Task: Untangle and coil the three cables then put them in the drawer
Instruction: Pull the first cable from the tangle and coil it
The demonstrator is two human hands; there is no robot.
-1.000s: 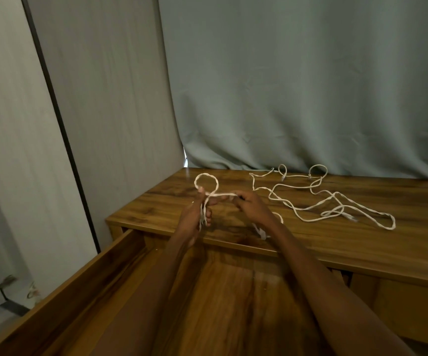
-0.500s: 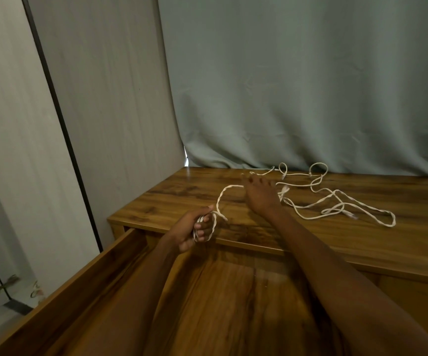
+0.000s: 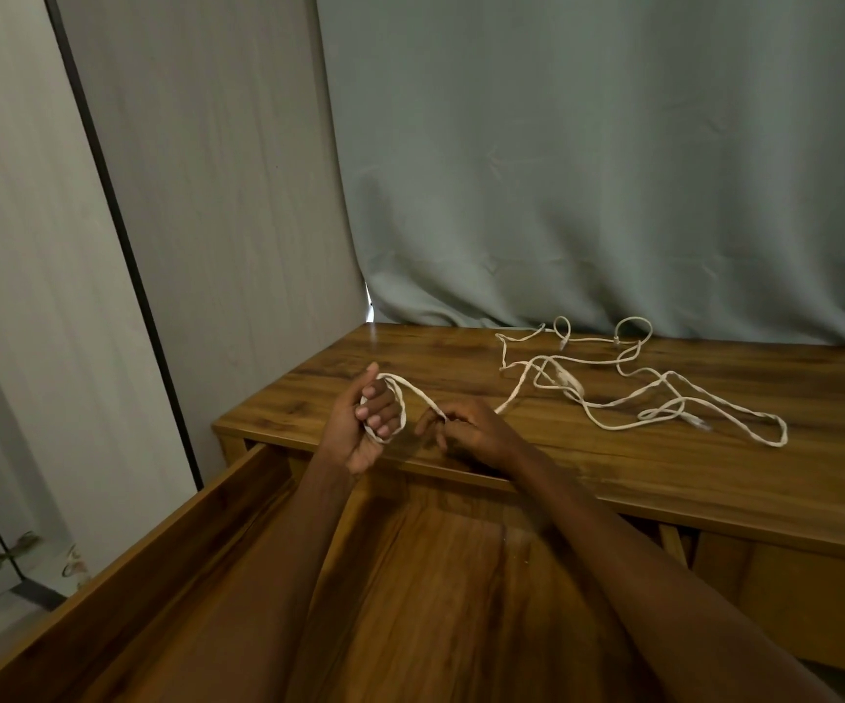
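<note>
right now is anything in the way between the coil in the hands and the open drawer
Nothing visible blocks it. The left hand holds the cable coil just above the desk's front edge; the open drawer lies directly below, with only the forearms over it.

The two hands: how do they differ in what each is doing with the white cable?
The left hand is raised with its fingers curled, and loops of the white cable are wound around them; the right hand only pinches a single strand. The left hand shows its palm side to the camera, the right hand its back. The left hand is above the open drawer's back end, the right over the tabletop edge. Both hold the same cable.
</note>
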